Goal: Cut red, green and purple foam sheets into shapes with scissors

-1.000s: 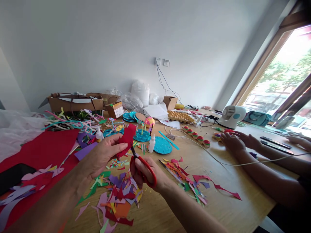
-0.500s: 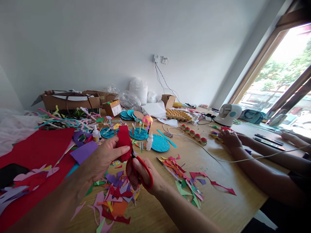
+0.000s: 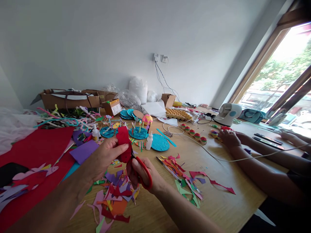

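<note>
Pinched between the thumb and fingers of my left hand [image 3: 110, 153] is a piece of red paper [image 3: 123, 135], held up above the table. My right hand [image 3: 143, 174] grips red-handled scissors [image 3: 147, 173], with the dark blades against the right edge of the paper; how far the blades are apart I cannot tell. Colourful paper scraps [image 3: 116, 194] lie in a heap below my hands. Just beyond the scissors a white glue bottle [image 3: 149, 141] stands by a blue round disc [image 3: 160, 142].
Red sheets [image 3: 36, 145] and a purple sheet [image 3: 84, 152] cover the left side. A pen [image 3: 167, 169] lies among scraps. At right, a co-worker's hands [image 3: 229, 138] are at an egg-carton strip [image 3: 215, 134]. A white cable [image 3: 206, 150] crosses the table near a small fan [image 3: 227, 114].
The red paper has turned and tilted in my left hand, and the scissors have shifted slightly along its edge. My view has swung a little to the right.
</note>
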A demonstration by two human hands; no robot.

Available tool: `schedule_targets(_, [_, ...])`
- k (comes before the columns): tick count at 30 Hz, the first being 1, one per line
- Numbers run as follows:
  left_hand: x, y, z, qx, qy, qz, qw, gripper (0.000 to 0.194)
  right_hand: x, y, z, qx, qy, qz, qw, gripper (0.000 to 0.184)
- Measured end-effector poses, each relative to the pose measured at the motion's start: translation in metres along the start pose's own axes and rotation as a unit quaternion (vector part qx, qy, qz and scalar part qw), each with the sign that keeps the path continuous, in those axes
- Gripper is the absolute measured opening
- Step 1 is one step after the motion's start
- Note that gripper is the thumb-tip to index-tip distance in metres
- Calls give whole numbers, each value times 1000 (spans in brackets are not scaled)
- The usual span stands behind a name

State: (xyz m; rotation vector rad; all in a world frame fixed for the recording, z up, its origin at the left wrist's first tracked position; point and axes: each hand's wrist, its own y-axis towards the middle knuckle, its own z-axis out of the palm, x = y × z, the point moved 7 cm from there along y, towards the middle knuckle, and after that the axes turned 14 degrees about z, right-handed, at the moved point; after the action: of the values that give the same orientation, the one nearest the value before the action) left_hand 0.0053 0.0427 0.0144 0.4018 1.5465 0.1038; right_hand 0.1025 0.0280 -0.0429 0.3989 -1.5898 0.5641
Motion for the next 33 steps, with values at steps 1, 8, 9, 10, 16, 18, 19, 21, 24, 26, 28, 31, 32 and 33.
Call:
schedule_targets(1, [0,0,0,1,4,2,1000,19,-1,0,0,1,-1,3,1000,53])
schedule_targets(8, [-2,0,1,3,-1,5,1000,18,-4,1,-2,-1,11,10,1000,53])
schedule_targets(9, [-2,0,1,2,-3,3,1000,18,-3,1,-2,-1,12,8,1000,53])
schedule_targets(10, [-1,0,1,1,-6,1,1000,18,-3,1,-1,0,12,7,1000,53])
schedule_targets(16, [-1,-1,1,5,-14,-4,1000,17,-2,-1,-1,2,20,-5,1000,52])
schedule_targets(18, [-1,-1,2,13,-14,-5,1000,18,-3,-1,-2,1,21,-4,1000,52])
schedule_targets(19, [-2,-1,2,15,-14,-6,1000,19,-3,-1,-2,1,23,-3,1000,52])
schedule_targets(21, [-2,0,2,17,-15,-8,1000,20,-3,-1,-2,2,24,0,1000,52])
schedule_targets(24, [-2,0,1,24,-19,-7,1000,20,-3,-1,-2,5,27,11,1000,53])
schedule_targets(26, [0,0,1,31,-20,-8,999,20,-4,-1,-2,2,28,18,999,54])
schedule_targets(28, [1,0,1,38,-18,-9,999,20,-5,-1,-3,-1,30,22,999,55])
schedule_targets(31, [3,0,1,43,-17,-11,999,20,-6,-1,-3,-4,33,24,999,55])
schedule_targets(32, [3,0,0,43,-17,-12,999,21,-6,-1,-3,-4,33,25,999,55])
schedule_targets(33, [3,0,0,43,-16,-13,999,21,-6,-1,-3,-4,34,26,999,56])
